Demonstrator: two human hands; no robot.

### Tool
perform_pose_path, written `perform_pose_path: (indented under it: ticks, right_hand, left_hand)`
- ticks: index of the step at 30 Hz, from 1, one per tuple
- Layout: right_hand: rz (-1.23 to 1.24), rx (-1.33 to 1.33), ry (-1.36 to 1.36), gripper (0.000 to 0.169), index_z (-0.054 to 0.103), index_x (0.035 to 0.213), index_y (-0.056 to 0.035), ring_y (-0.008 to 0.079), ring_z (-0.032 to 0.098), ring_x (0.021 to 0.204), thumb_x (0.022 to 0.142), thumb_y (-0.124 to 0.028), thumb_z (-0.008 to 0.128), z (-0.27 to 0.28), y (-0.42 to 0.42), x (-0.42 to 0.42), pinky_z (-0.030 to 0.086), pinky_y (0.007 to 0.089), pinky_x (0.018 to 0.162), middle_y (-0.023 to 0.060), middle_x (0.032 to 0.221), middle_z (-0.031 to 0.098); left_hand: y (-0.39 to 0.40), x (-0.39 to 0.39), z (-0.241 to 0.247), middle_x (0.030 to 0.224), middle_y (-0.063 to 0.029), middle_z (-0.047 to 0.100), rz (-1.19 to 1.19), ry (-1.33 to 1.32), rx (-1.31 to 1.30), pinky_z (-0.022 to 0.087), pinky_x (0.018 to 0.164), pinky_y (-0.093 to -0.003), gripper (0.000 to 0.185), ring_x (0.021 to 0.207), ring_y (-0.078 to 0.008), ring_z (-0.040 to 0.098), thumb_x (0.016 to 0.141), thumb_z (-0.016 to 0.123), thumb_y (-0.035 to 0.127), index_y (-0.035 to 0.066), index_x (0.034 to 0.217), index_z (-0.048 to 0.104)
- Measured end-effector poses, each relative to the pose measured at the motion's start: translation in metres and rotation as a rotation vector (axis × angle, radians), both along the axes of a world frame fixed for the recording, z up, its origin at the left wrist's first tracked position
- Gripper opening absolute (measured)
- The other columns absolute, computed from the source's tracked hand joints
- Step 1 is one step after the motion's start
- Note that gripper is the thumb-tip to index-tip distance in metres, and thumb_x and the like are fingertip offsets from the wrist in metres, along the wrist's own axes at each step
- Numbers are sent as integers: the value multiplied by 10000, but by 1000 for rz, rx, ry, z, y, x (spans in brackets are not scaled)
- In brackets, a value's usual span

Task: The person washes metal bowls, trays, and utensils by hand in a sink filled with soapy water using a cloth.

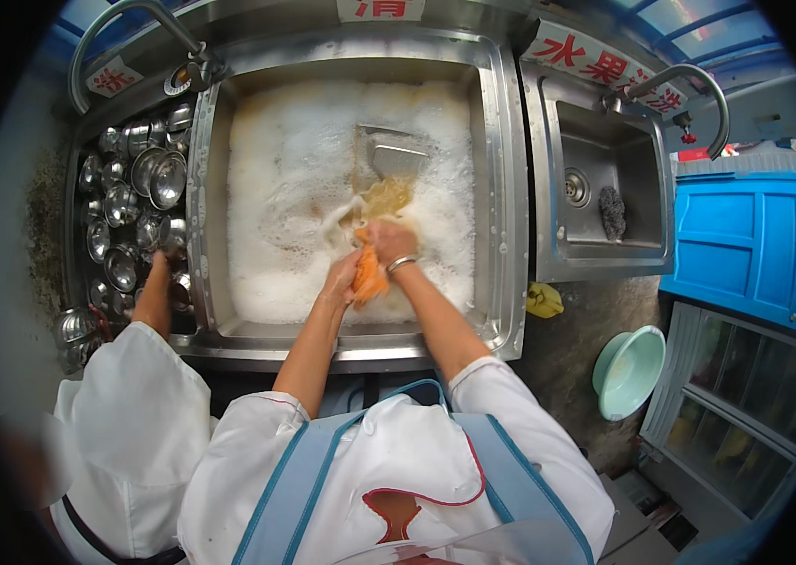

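Observation:
Both my hands work over foamy water (285, 169) in a large stainless steel sink (500, 212). My left hand (343, 279) grips a wet orange cloth (370, 275) by its side. Against the cloth's upper end, my right hand (394, 241) is curled and blurred by motion; a metal bracelet (401, 263) circles that wrist. Water and foam splash just beyond my fingers. Farther back, a rectangular metal piece (401, 160) lies partly under the suds, its full shape hidden.
At left, a co-worker's hand (160, 260) reaches among several metal bowls (120, 203) in another basin. On the right are a smaller sink (599, 244) holding a steel wool scourer (611, 213), a yellow container (544, 300), a pale green basin (630, 372) and a blue cabinet (751, 247).

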State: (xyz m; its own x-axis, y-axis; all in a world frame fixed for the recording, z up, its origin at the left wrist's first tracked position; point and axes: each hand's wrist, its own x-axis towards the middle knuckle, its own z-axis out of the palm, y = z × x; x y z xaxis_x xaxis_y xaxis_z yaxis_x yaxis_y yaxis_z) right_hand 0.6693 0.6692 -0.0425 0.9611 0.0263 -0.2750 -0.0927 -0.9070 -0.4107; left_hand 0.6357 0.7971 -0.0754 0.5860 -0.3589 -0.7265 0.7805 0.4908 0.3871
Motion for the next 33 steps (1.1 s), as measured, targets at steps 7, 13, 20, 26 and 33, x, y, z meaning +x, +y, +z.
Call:
perform_pose_path:
  ticks: [7,13,20,26,33]
  right_hand:
    - [-308,181,-252,310,536,686,-4,321,485,735,818,-262,427,-15,-22,4,381,423,674,182,697,524]
    - [-70,792,-297,138,520,794,-48,300,519,738,795,-165,445,69,91,-61,416,390,666,126,761,525]
    - [-308,59,-44,271,610,811,-74,315,580,781,826,-222,384,-50,-22,20,460,408,683,127,852,613]
    - [-356,489,-48,284,549,889,17,321,539,829,789,-247,530,41,-7,-17,422,383,723,173,886,572]
    - [-533,1726,361,326,483,1086,-53,220,504,956,815,-234,496,69,-40,-19,401,329,820,93,1105,511]
  left_hand:
    - [37,30,50,1061,-80,519,-273,-193,737,378,820,-291,429,943,-179,488,834,477,274,2,1165,445]
    - [56,51,2,987,-126,565,-160,4,-416,458,773,-399,452,871,-269,558,843,419,438,71,1104,458]
    - [29,42,43,900,-71,553,-17,-156,-149,453,728,-438,257,926,-288,522,855,433,354,119,778,505]
    - [42,59,36,996,-257,477,-261,262,69,399,805,-529,524,1000,-428,442,787,494,462,-19,989,446]
    - [17,55,85,917,-45,567,-403,91,-373,445,628,-312,432,776,-169,537,793,504,475,104,1013,497]
